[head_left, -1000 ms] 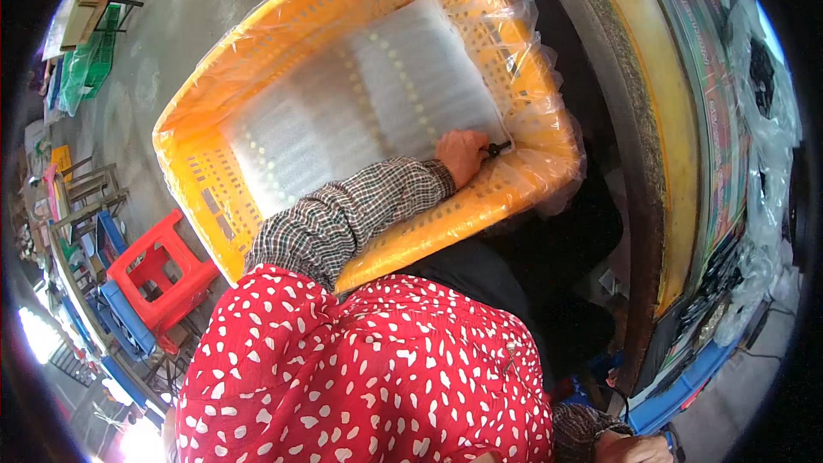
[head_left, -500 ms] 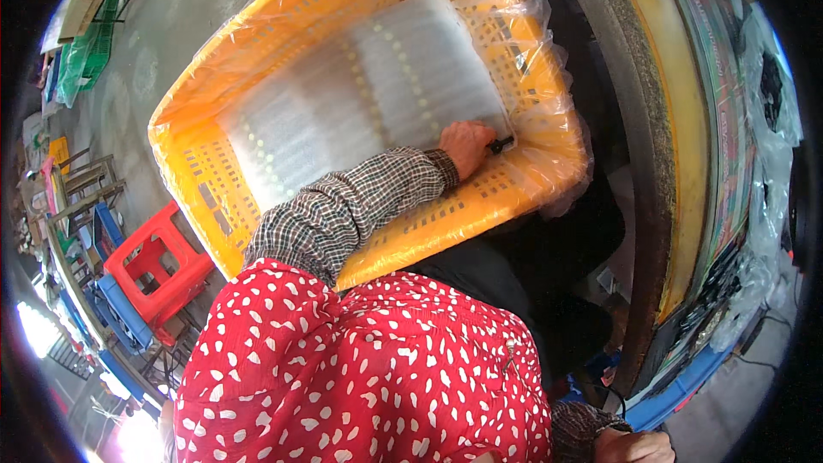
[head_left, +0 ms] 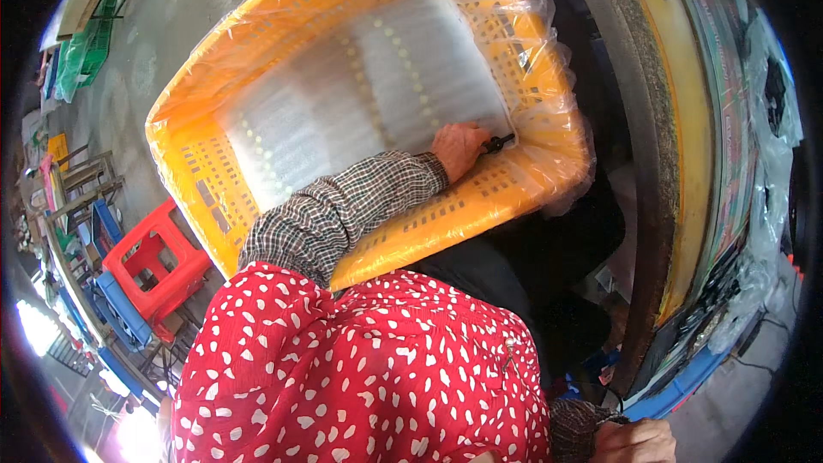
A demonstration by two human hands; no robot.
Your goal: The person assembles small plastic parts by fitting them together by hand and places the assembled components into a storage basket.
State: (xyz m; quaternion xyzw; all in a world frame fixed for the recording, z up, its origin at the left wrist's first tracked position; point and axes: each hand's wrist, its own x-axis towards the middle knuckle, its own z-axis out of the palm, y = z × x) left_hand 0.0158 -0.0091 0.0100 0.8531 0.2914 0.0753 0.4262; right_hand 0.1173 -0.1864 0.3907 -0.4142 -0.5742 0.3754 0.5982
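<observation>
- Your left hand is curled shut around a small black object whose kind I cannot make out. It sits at the same near right corner of the white foam sheet as a second ago, so the hand has hardly moved.
- That sheet lies flat on the floor of the yellow plastic crate, under its clear plastic liner; it looks no further shifted than before.
- Your checked sleeve crosses the crate's near wall.
- The view has tipped slightly, so the crate shows a little lower.
- Your right hand lies well clear of the crate at the lower edge, loosely curled; whether it holds anything I cannot tell.
- A red stool stands just left of the crate.
</observation>
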